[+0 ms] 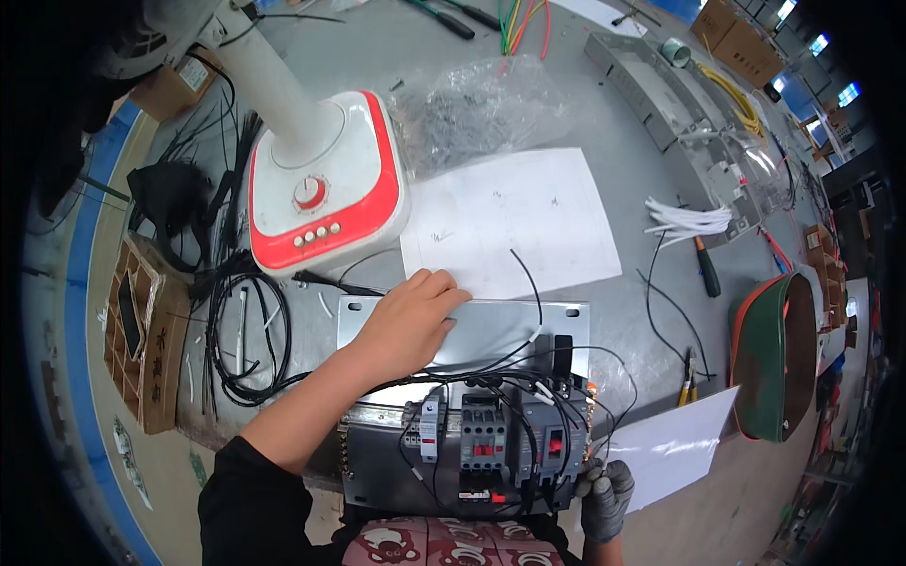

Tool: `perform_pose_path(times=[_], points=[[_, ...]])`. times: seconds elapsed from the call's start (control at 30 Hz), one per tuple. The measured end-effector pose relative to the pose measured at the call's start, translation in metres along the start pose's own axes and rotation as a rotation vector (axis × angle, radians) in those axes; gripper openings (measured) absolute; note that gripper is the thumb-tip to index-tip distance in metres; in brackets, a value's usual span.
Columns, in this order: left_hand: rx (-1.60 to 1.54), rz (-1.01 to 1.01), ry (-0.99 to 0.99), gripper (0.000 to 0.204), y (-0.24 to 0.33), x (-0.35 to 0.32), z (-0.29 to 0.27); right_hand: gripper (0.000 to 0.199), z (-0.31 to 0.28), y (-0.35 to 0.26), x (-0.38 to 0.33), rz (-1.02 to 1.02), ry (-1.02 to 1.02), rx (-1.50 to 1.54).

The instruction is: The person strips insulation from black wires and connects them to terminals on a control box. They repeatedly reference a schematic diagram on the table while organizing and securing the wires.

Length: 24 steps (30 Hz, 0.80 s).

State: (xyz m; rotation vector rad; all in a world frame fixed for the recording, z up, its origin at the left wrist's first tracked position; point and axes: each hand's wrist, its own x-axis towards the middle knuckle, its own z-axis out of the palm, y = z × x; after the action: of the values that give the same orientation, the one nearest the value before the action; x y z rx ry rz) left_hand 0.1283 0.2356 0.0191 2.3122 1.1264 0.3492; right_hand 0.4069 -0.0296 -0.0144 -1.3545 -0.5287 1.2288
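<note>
A metal mounting plate [510, 316] lies before me, bearing a row of electrical parts. My bare left hand [412, 316] is at its far edge, fingers together and curled over the rim. Black wires [481, 373] run below that wrist and across the plate. At the plate's right side my gloved right hand [606, 495] is closed, its fingertips pinching a thin black wire. Next to it stands a large breaker [547, 443] with a red switch. A contactor [483, 441] sits left of this, then a slim grey-white module [429, 432].
A fan's white-and-red base [326, 184] stands beyond the plate, beside a paper sheet [505, 222] and a clear plastic bag [481, 108]. Coiled black cable [215, 344] lies left. Right are pliers [688, 377], a screwdriver [707, 269], white sleeves [694, 219] and a green bin [774, 358].
</note>
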Motion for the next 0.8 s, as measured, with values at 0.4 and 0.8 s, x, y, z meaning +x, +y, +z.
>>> perform_pose_path(times=[0.4, 0.8], points=[[0.23, -0.03, 0.13, 0.042, -0.028, 0.037, -0.011, 0.03, -0.017, -0.002, 0.013, 0.087, -0.141, 0.229], [0.44, -0.023, -0.121, 0.073, -0.017, 0.021, -0.01, 0.024, -0.023, 0.001, 0.018, 0.104, -0.165, 0.285]])
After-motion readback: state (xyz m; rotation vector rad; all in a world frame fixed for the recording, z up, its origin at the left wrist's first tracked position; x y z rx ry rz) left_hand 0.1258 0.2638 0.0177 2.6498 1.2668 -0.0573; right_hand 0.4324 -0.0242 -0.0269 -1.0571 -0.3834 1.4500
